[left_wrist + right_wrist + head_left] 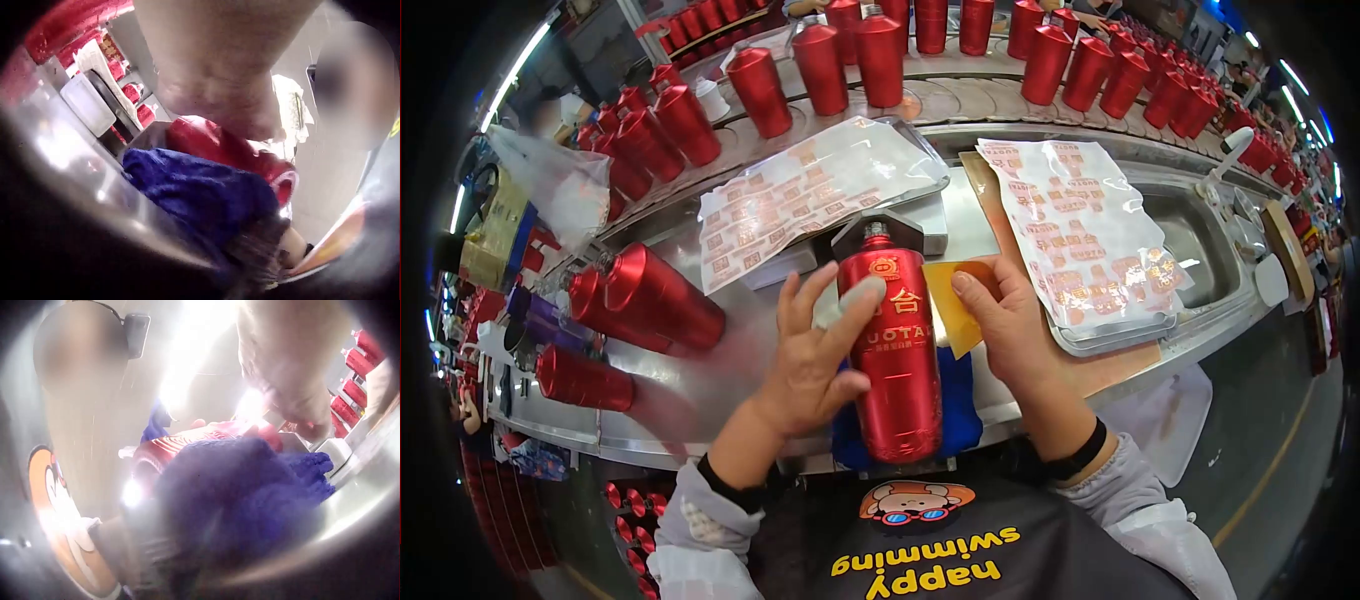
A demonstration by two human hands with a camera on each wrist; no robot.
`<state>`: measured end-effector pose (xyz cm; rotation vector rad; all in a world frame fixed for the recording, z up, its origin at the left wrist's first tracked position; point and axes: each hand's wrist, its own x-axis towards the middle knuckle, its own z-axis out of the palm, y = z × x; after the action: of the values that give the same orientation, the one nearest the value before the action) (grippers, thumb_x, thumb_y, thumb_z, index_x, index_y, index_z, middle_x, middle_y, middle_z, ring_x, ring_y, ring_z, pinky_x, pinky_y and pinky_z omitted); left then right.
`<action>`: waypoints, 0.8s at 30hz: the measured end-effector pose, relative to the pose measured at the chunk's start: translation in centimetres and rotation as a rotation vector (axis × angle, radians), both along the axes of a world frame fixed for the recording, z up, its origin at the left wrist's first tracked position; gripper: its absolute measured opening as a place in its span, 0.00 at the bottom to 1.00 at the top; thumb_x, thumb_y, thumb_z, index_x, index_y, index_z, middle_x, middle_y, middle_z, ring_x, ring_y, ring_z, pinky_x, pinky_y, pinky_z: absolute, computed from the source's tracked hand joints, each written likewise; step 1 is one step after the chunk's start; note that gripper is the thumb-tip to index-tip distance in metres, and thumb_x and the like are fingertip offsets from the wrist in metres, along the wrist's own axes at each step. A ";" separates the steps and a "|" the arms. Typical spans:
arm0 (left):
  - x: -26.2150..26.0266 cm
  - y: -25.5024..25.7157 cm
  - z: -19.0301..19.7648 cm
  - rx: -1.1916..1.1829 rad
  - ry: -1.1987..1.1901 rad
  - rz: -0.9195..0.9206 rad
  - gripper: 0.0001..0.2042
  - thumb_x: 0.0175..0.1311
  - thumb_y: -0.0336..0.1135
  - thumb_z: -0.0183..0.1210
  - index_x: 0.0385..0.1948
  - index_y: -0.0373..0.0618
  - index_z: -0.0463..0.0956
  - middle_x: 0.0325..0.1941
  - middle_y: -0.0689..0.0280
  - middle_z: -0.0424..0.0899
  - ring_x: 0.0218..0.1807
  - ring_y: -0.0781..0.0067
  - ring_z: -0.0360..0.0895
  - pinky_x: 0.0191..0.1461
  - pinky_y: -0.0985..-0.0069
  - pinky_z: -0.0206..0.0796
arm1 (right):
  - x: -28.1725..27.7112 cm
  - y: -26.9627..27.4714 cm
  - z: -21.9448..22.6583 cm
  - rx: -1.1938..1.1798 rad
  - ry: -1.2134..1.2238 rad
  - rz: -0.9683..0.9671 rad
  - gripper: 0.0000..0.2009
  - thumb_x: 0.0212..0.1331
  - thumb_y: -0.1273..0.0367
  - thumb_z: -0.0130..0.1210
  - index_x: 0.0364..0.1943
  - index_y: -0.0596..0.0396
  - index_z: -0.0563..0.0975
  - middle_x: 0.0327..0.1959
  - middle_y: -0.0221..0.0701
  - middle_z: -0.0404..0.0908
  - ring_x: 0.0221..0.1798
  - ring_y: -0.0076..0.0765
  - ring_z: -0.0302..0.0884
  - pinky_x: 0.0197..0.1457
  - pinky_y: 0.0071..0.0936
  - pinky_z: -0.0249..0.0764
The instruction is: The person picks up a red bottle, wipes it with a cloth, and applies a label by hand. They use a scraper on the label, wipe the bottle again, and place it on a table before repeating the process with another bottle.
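L hand [810,350] lay spread w/ fingers straight, palm and fingertips pressing the left flank of a glossy red metal bottle w/ gold lettering [897,350]; index tip wore a pale finger cot. R hand [1010,325] sat just right of the bottle, fingers fairly straight, tips resting on a yellow flat scraper card [948,300] that touched the bottle's right side; no curl round it that I could tell. Bottle lay on its side, neck pointing away from the person, on a blue fuzzy cloth pad [960,400] at the near edge of the steel workbench [700,400]. L wrist view showed the red bottle base [250,156] over the blue cloth [200,194].

Beyond the hands: two clear sheets of red-and-gold stickers, one left [810,190], one right on a tray [1090,240]. More red bottles lay at left [655,295]; rows of red upright canisters [880,55] stood on the conveyor behind.
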<state>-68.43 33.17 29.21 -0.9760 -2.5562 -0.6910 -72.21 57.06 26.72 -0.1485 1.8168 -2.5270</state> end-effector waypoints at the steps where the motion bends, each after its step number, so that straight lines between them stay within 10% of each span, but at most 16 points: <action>1: -0.6 0.0 0.2 -0.017 0.025 0.011 0.36 0.69 0.64 0.39 0.68 0.43 0.60 0.64 0.60 0.74 0.73 0.46 0.51 0.74 0.45 0.29 | -0.3 0.1 0.2 0.057 0.032 -0.010 0.08 0.64 0.70 0.57 0.43 0.60 0.76 0.38 0.28 0.81 0.38 0.18 0.76 0.42 0.17 0.73; 5: 0.9 0.6 -0.2 0.094 -0.051 0.083 0.43 0.66 0.68 0.41 0.71 0.37 0.52 0.70 0.51 0.63 0.74 0.42 0.50 0.74 0.47 0.33 | -0.1 0.5 2.5 0.501 0.420 -0.045 0.11 0.64 0.73 0.56 0.47 0.62 0.74 0.40 0.29 0.79 0.45 0.19 0.76 0.51 0.18 0.71; 9: 5.1 1.7 -2.5 0.294 -0.207 0.103 0.53 0.59 0.73 0.44 0.71 0.31 0.42 0.75 0.42 0.49 0.75 0.40 0.47 0.75 0.48 0.32 | 2.1 -0.3 3.4 0.207 0.243 0.218 0.08 0.62 0.72 0.58 0.41 0.60 0.77 0.37 0.31 0.81 0.39 0.19 0.76 0.43 0.21 0.73; 12: 5.3 1.7 -2.3 0.252 -0.176 0.137 0.52 0.59 0.74 0.42 0.72 0.34 0.43 0.75 0.46 0.51 0.75 0.40 0.46 0.76 0.48 0.30 | 0.4 -0.2 -0.1 0.108 0.030 -0.046 0.08 0.63 0.70 0.58 0.40 0.61 0.76 0.37 0.30 0.80 0.38 0.19 0.76 0.43 0.20 0.72; 19: -1.5 2.0 3.4 -0.249 0.119 -0.043 0.37 0.67 0.69 0.31 0.61 0.50 0.72 0.56 0.63 0.81 0.72 0.54 0.55 0.77 0.50 0.24 | 1.6 0.0 -1.9 -0.188 -0.092 -0.026 0.09 0.64 0.69 0.57 0.43 0.59 0.74 0.37 0.27 0.80 0.38 0.16 0.74 0.42 0.17 0.71; 24: -3.3 3.1 4.0 -0.313 0.148 -0.158 0.31 0.68 0.67 0.33 0.55 0.59 0.78 0.52 0.71 0.82 0.65 0.61 0.63 0.78 0.50 0.24 | 1.7 1.1 -1.5 -0.183 -0.084 -0.029 0.09 0.64 0.68 0.58 0.43 0.59 0.75 0.37 0.27 0.80 0.38 0.16 0.74 0.42 0.17 0.71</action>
<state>-71.71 36.25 33.22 -1.2877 -2.5206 -0.2457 -70.54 58.19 25.21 -0.0187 1.5689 -2.6731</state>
